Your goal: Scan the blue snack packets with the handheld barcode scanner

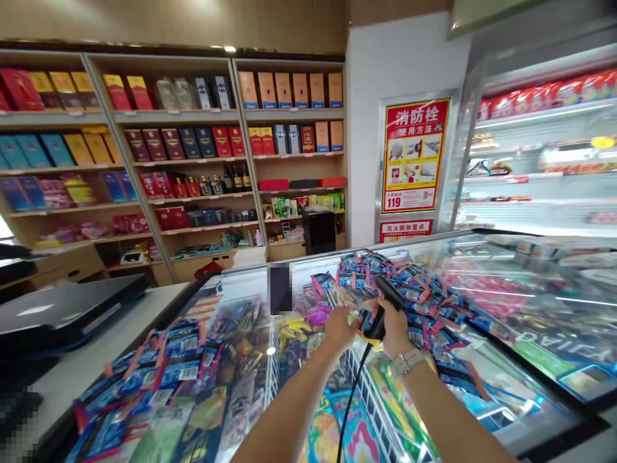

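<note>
My right hand (396,326) is closed around a black and yellow barcode scanner (382,310), its cable (351,392) hanging down toward me. A watch sits on that wrist. My left hand (340,326) is closed on a small blue packet (362,316) held right in front of the scanner's head. Both hands hover over the glass lid of a chest freezer (250,302). A heap of blue and red packets (385,276) lies on the glass just beyond my hands. A second spread of the same packets (159,366) covers the glass at the left.
Wooden shelves (193,161) of boxed goods fill the back wall. A refrigerated display (540,161) stands at the right, beside a red fire-hydrant poster (414,154). A white counter (96,347) with a dark closed device (62,312) lies at the left.
</note>
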Demonstrator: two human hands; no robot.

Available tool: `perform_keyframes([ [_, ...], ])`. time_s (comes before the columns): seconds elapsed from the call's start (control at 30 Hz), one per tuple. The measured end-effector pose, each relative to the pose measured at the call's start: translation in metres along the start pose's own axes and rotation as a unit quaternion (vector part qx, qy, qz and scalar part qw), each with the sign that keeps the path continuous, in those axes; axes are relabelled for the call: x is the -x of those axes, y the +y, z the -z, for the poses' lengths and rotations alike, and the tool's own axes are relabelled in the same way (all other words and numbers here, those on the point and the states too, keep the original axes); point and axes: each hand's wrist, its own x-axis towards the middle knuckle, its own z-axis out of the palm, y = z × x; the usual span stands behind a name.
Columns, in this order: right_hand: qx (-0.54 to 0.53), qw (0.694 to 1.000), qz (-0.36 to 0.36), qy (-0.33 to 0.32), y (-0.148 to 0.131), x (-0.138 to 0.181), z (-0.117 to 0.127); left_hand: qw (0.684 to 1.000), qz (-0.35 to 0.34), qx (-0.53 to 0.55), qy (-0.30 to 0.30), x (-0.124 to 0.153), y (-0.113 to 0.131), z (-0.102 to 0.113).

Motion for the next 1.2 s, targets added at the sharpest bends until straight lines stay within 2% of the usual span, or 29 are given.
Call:
perform_keyframes([
  [0.07,-0.003,1.0,-0.029,0.012,0.001,-0.008,0.001,0.999,-0.012,0.014,-0.028,-0.02,0.011,-0.011],
  [0.17,-0.005,0.999,-0.047,0.012,0.005,-0.015,0.001,0.995,-0.026,0.043,-0.089,-0.041,0.014,-0.013],
  [0.23,-0.001,0.999,-0.038,0.011,0.008,-0.016,0.001,0.992,-0.024,0.098,-0.079,-0.045,0.008,-0.008],
  [0.3,0.025,1.0,-0.016,0.008,0.011,-0.012,0.0,0.984,-0.018,0.171,-0.04,-0.041,-0.001,0.002],
  [0.4,0.076,0.996,-0.007,-0.047,0.013,0.005,-0.004,0.962,-0.005,0.273,-0.021,-0.023,-0.018,0.024],
  [0.47,0.087,0.989,-0.032,-0.119,0.016,0.023,-0.01,0.943,0.001,0.332,-0.02,-0.007,-0.03,0.041],
  [0.53,0.088,0.98,-0.064,-0.165,0.021,0.041,-0.018,0.928,0.016,0.372,0.01,0.011,-0.043,0.056],
  [0.63,0.077,0.98,-0.089,-0.162,0.035,0.068,-0.033,0.911,0.084,0.398,0.068,0.04,-0.065,0.071],
  [0.7,0.06,0.982,-0.096,-0.148,0.048,0.084,-0.044,0.887,0.134,0.437,0.064,0.058,-0.081,0.077],
  [0.8,0.058,0.983,-0.109,-0.138,0.065,0.101,-0.056,0.839,0.146,0.518,0.08,0.078,-0.101,0.082],
  [0.9,0.084,0.978,-0.105,-0.157,0.068,0.111,-0.056,0.818,0.152,0.529,0.168,0.086,-0.115,0.088],
  [0.97,0.127,0.963,-0.089,-0.22,0.062,0.114,-0.048,0.805,0.162,0.523,0.229,0.086,-0.12,0.092],
  [1.03,0.205,0.927,-0.066,-0.308,0.053,0.117,-0.038,0.781,0.166,0.534,0.277,0.085,-0.124,0.095],
  [1.1,0.29,0.879,-0.039,-0.376,0.044,0.121,-0.028,0.764,0.168,0.549,0.295,0.084,-0.127,0.094],
  [1.2,0.407,0.817,0.032,-0.407,0.035,0.13,-0.019,0.769,0.178,0.539,0.294,0.083,-0.129,0.091],
])
